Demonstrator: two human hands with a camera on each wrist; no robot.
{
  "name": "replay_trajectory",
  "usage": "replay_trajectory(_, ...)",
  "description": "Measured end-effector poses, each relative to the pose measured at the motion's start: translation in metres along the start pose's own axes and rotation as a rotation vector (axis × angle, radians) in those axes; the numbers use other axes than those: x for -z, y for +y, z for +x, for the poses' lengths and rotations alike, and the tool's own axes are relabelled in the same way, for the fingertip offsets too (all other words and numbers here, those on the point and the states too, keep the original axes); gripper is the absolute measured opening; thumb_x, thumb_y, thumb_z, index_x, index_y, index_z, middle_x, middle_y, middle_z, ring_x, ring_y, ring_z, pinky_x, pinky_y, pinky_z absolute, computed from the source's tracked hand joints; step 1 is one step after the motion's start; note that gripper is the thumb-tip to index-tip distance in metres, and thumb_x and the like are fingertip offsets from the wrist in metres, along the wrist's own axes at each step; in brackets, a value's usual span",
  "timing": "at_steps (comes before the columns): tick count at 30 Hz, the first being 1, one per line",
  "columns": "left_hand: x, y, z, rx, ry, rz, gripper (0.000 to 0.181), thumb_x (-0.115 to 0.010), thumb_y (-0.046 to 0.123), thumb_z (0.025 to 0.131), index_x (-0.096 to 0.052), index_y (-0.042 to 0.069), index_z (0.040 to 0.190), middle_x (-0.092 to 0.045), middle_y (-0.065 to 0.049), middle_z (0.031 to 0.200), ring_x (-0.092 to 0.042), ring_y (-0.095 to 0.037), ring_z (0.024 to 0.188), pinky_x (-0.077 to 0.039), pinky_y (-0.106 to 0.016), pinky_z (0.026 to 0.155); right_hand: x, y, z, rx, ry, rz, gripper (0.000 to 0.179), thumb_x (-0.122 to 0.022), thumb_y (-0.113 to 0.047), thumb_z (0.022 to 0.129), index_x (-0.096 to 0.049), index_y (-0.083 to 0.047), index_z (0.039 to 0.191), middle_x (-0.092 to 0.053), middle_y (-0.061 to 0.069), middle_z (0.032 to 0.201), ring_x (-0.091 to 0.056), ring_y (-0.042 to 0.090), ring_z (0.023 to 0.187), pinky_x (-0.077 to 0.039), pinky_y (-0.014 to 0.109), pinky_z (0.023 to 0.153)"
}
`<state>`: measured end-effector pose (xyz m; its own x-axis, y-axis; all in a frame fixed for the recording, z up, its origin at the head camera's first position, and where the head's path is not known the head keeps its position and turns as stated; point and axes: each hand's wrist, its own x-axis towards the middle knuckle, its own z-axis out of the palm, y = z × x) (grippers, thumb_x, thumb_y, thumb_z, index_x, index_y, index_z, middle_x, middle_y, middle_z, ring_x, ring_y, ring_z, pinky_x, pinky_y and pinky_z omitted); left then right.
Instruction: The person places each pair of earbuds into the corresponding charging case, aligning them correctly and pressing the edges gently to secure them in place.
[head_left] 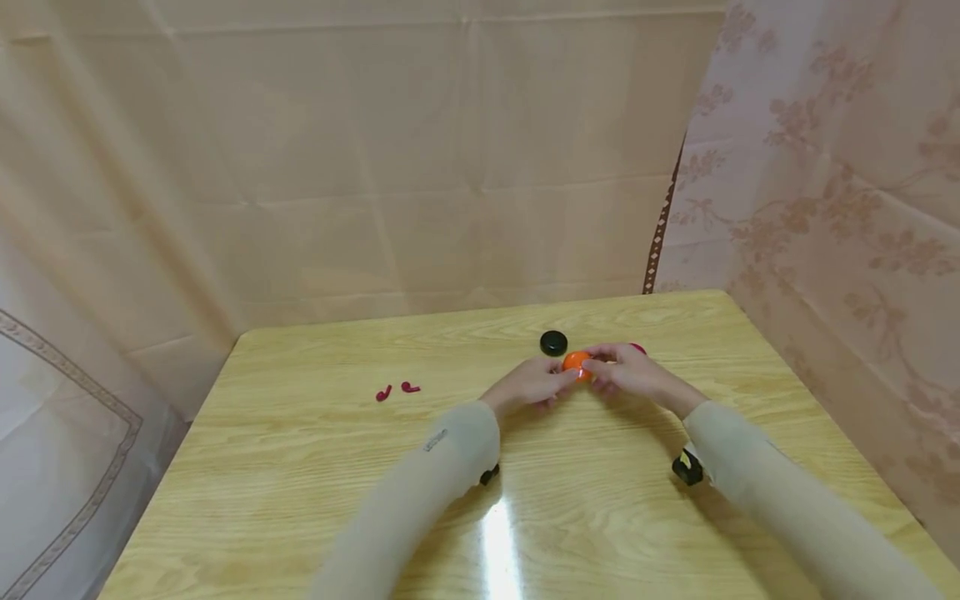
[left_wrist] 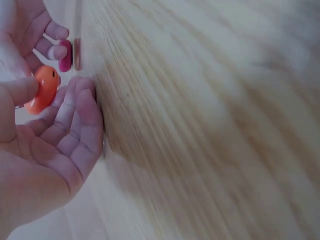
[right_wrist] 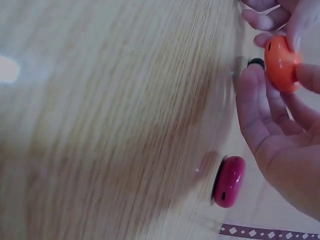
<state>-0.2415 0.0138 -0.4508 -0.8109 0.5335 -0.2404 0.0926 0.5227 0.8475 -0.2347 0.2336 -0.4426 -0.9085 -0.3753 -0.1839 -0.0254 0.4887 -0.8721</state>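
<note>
Where the left hand (head_left: pixel 534 383) and right hand (head_left: pixel 632 372) meet just above the table (head_left: pixel 300 467), wrists angled inward, each thumb and its bent fingers pinch an orange case (right_wrist: pixel 281 65) from opposite sides. That case looks rounded and glossy, with a short dark slot. A round black case (head_left: pixel 553 342) lies near it; a pink case (right_wrist: pixel 230 181) lies near the right hand.
</note>
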Motion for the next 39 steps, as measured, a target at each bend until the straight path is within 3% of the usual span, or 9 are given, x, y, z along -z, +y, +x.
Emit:
replay_trajectory(7, -0.007, 0.01, 0.02, 0.091, 0.047, 0.066, 0.038, -0.049, 0.037, 0.108, -0.057, 0.006, 0.087, -0.052, -0.004, 0.062, -0.048, -0.017, 0.051, -0.044, -0.027, 0.048, 0.001, 0.006, 0.015, -0.097, 0.072, 0.058, 0.049, -0.054, -0.021, 0.106, -0.044, 0.007, 0.146, -0.06, 0.023, 0.122, -0.067, 0.026, 0.092, -0.058, 0.035, 0.075)
replay_trajectory(12, -0.01, 0.014, 0.029, 0.162, 0.028, 0.144, 0.036, -0.043, 0.035, 0.109, -0.054, 0.009, 0.086, -0.048, -0.003, 0.056, -0.043, -0.017, 0.045, -0.041, -0.027, 0.046, 0.0, 0.009, 0.02, -0.078, 0.056, 0.05, 0.045, -0.051, -0.017, 0.107, -0.045, 0.009, 0.143, -0.059, 0.021, 0.117, -0.063, 0.023, 0.087, -0.056, 0.031, 0.071)
replay_trajectory(15, -0.01, 0.017, 0.031, 0.2, 0.001, 0.193, 0.038, -0.038, 0.034, 0.11, -0.056, 0.006, 0.093, -0.046, -0.002, 0.052, -0.042, -0.016, 0.043, -0.04, -0.027, 0.045, -0.002, 0.008, 0.023, -0.037, 0.046, -0.005, 0.04, -0.048, -0.014, 0.108, -0.047, 0.011, 0.139, -0.059, 0.02, 0.109, -0.059, 0.021, 0.083, -0.054, 0.031, 0.069)
replay_trajectory(19, -0.011, 0.021, 0.034, 0.264, 0.0, 0.216, 0.038, -0.034, 0.034, 0.11, -0.053, 0.001, 0.117, -0.045, -0.001, 0.052, -0.04, -0.015, 0.042, -0.038, -0.026, 0.044, -0.005, 0.004, 0.025, 0.001, 0.057, -0.111, 0.036, -0.046, -0.012, 0.109, -0.048, 0.012, 0.136, -0.06, 0.019, 0.103, -0.056, 0.021, 0.077, -0.05, 0.03, 0.067)
replay_trajectory(24, -0.013, 0.026, 0.036, 0.355, 0.023, 0.222, 0.043, -0.034, 0.035, 0.109, -0.043, 0.005, 0.138, -0.048, -0.003, 0.058, -0.039, -0.015, 0.043, -0.035, -0.025, 0.045, -0.007, 0.003, 0.027, -0.028, 0.081, -0.186, 0.038, -0.046, -0.013, 0.109, -0.045, 0.011, 0.138, -0.061, 0.022, 0.107, -0.057, 0.019, 0.074, -0.048, 0.028, 0.066)
replay_trajectory(32, -0.022, 0.031, 0.038, 0.418, 0.096, 0.343, 0.05, -0.039, 0.039, 0.108, -0.041, 0.009, 0.148, -0.059, -0.009, 0.08, -0.047, -0.016, 0.047, -0.038, -0.026, 0.047, -0.007, 0.005, 0.029, -0.093, 0.095, -0.172, 0.039, -0.044, -0.015, 0.11, -0.043, 0.009, 0.14, -0.058, 0.027, 0.118, -0.059, 0.022, 0.081, -0.053, 0.03, 0.07)
replay_trajectory(39, -0.024, 0.03, 0.041, 0.438, 0.145, 0.369, 0.052, -0.039, 0.039, 0.108, -0.042, 0.01, 0.15, -0.06, -0.012, 0.094, -0.049, -0.016, 0.049, -0.04, -0.026, 0.047, -0.008, 0.005, 0.031, -0.112, 0.102, -0.15, 0.042, -0.045, -0.017, 0.11, -0.041, 0.009, 0.142, -0.058, 0.029, 0.125, -0.06, 0.022, 0.083, -0.054, 0.03, 0.071)
